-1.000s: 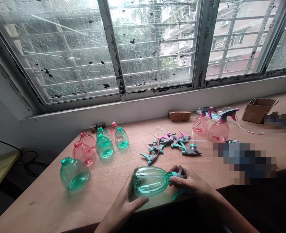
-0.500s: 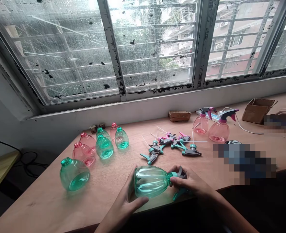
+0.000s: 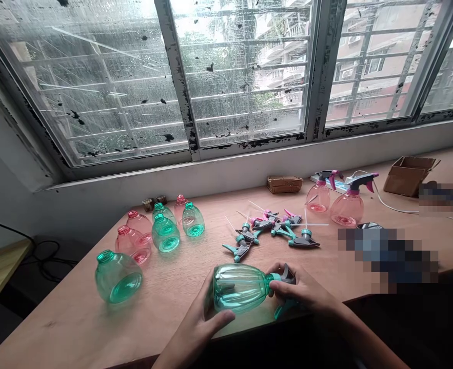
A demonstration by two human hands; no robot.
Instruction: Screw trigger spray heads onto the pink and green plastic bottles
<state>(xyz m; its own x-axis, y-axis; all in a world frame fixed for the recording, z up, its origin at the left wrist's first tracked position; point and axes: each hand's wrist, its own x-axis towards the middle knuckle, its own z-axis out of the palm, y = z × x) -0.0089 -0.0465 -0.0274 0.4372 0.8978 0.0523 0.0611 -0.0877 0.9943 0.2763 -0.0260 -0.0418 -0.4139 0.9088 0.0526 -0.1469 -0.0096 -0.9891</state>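
Fingers [image 3: 282, 287] of the right hand [image 3: 311, 291] pinched the teal collar of a spray head [image 3: 287, 275], the thumb on the near side and the others mostly hidden behind it. That head sat on the neck of a green bottle [image 3: 243, 289], tipped on its side between the two hands, its teal trigger [image 3: 285, 309] hanging below the right fingertips. At the other end, the left hand [image 3: 200, 320] cupped the bottle's base, thumb spread along the lower near side and the remaining fingers behind; how firmly they pressed could not be told.

Just beyond the fingers, loose spray heads [image 3: 263, 224] lay in a heap on the table [image 3: 72, 318], some with teal parts and some with pink, thin tubes sticking out. Off to the left of the left fingers stood uncapped bottles: one green bottle nearest [image 3: 118, 278], with more green and pink ones behind it. Farther out past the right fingers, two pink spray bottles [image 3: 347, 209] stood upright with their heads on. Beyond those to the right was an open cardboard box [image 3: 407, 177], and nearer the right hand lay a blurred object [image 3: 391, 256].
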